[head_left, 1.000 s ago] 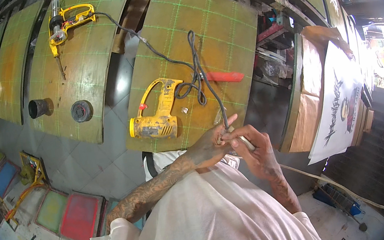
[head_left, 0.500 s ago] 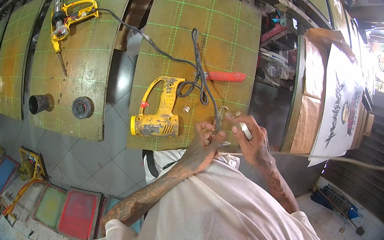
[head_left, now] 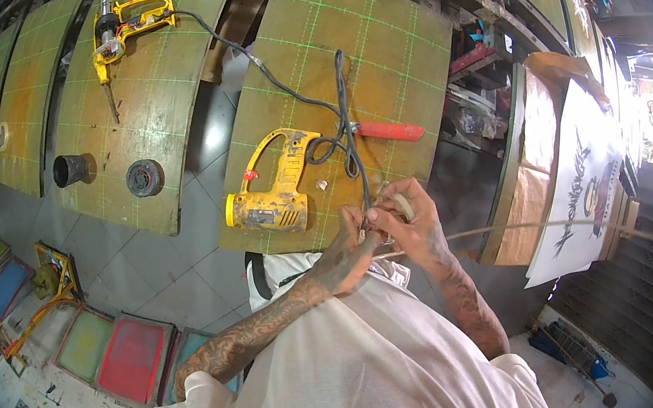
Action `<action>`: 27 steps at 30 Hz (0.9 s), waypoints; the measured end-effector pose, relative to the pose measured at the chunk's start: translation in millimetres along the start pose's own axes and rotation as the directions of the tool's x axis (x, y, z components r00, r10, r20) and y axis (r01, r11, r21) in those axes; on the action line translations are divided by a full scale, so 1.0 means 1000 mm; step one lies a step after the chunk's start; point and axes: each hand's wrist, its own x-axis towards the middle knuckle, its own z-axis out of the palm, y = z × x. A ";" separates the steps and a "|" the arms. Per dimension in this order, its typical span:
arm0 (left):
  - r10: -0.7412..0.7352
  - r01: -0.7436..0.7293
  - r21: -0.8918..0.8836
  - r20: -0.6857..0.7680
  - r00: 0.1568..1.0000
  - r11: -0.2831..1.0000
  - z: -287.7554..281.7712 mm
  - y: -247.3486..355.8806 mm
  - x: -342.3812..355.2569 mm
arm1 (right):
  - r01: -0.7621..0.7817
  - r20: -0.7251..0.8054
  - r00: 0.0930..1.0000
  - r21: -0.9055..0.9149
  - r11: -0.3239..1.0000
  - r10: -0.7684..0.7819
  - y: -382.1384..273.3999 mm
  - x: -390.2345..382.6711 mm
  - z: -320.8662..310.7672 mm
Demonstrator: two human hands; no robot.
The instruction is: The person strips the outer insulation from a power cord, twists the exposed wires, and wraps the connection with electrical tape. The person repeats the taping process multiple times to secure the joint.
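Close to my body, at the near edge of the board, my two hands meet over the end of a dark power cord. My left hand is closed on the cord, pinching its end. Fingers bent, my right hand holds a small pale ring, like a roll of tape, and its thumb and fingertips meet the left hand's. The joint between the fingers is mostly hidden. From the hands a pale cable runs off to the right. A yellow heat gun shell lies just beyond, left of the cord.
A red-handled tool lies partly under the cord on the board. On the left board rest the opened heat gun half, a dark tube and a round cap. Framed screens stand lower left, printed paper right.
My right hand has moved left and up against the left hand, bringing the pale ring close to the cord end. The pale cable at the right has lifted.
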 end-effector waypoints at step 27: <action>-0.105 0.019 -0.350 -0.227 0.968 0.936 -0.034 0.023 -0.037 | 0.165 -0.080 0.982 -0.076 0.983 -0.171 -0.018 0.024 -0.183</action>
